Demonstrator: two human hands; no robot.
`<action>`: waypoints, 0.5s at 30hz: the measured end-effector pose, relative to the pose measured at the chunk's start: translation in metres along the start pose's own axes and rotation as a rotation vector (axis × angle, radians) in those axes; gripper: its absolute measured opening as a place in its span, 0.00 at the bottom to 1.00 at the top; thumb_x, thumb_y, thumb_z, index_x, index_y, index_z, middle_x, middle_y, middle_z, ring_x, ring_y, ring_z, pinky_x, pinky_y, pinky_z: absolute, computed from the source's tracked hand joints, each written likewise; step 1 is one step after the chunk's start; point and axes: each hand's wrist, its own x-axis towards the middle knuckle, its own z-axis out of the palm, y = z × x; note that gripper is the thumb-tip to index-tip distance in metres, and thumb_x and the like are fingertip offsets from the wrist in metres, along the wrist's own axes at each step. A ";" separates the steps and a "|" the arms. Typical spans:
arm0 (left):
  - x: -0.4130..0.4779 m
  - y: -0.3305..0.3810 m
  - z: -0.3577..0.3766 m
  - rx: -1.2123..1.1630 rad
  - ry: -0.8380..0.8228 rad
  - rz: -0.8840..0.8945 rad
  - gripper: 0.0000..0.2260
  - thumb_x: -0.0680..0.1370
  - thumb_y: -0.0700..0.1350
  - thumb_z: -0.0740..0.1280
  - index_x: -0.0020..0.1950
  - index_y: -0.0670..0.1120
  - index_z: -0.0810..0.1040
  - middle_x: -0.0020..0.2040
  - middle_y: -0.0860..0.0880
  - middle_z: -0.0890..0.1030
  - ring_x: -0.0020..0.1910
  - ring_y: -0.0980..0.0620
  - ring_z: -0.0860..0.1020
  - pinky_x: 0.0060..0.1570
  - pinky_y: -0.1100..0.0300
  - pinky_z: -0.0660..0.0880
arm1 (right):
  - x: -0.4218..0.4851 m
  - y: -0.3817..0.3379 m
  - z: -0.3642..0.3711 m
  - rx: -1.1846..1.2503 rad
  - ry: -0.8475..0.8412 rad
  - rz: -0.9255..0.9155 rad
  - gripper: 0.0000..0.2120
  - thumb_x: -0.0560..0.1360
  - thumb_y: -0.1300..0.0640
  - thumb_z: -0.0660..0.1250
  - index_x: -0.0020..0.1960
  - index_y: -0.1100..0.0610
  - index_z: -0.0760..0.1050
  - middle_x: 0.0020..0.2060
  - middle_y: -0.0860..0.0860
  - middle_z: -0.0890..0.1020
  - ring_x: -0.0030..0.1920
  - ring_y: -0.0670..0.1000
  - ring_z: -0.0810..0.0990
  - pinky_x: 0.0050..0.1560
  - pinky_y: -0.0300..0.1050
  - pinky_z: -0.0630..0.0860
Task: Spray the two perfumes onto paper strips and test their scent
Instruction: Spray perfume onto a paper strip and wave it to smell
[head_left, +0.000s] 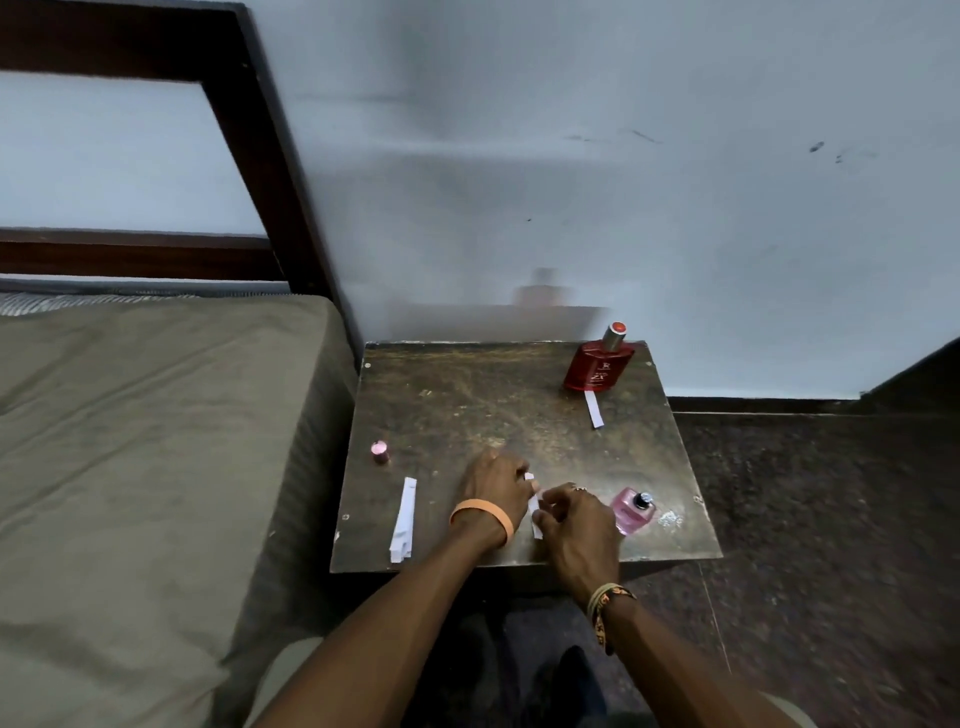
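A small dark wooden table (467, 410) holds two perfumes. The red bottle (597, 366) with its cap on stands at the far right corner, and one paper strip (594, 409) lies just in front of it. The pink bottle (631, 512) stands uncapped near the front right; its pink cap (380, 451) sits at the left. A stack of white strips (404, 519) lies near the front left. My left hand (493, 491) and my right hand (576, 525) meet over the front middle, both pinching one white strip (534, 512) between them.
A bed with an olive cover (156, 441) and a dark wooden headboard (270, 156) borders the table on the left. A pale wall rises right behind the table. Dark speckled floor (831, 519) lies to the right. My legs are below the table's front edge.
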 end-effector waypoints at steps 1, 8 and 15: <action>0.002 0.001 0.004 -0.009 -0.003 -0.008 0.09 0.73 0.51 0.68 0.49 0.48 0.81 0.50 0.44 0.81 0.52 0.45 0.78 0.50 0.56 0.74 | 0.001 0.002 0.001 0.003 -0.009 -0.002 0.07 0.74 0.57 0.72 0.51 0.52 0.82 0.47 0.48 0.86 0.50 0.49 0.83 0.50 0.45 0.77; 0.008 0.006 0.008 -0.109 0.049 -0.091 0.03 0.71 0.41 0.72 0.43 0.48 0.83 0.41 0.49 0.85 0.42 0.51 0.82 0.45 0.58 0.79 | 0.004 0.002 -0.001 0.036 -0.024 0.031 0.09 0.73 0.57 0.72 0.53 0.52 0.82 0.46 0.47 0.85 0.49 0.47 0.82 0.38 0.34 0.66; 0.005 0.000 -0.001 -0.258 -0.030 -0.071 0.05 0.72 0.40 0.72 0.40 0.50 0.81 0.40 0.51 0.83 0.41 0.54 0.80 0.42 0.63 0.73 | -0.002 0.001 -0.004 0.133 0.021 -0.016 0.17 0.76 0.53 0.70 0.63 0.56 0.79 0.55 0.52 0.84 0.55 0.51 0.82 0.51 0.40 0.73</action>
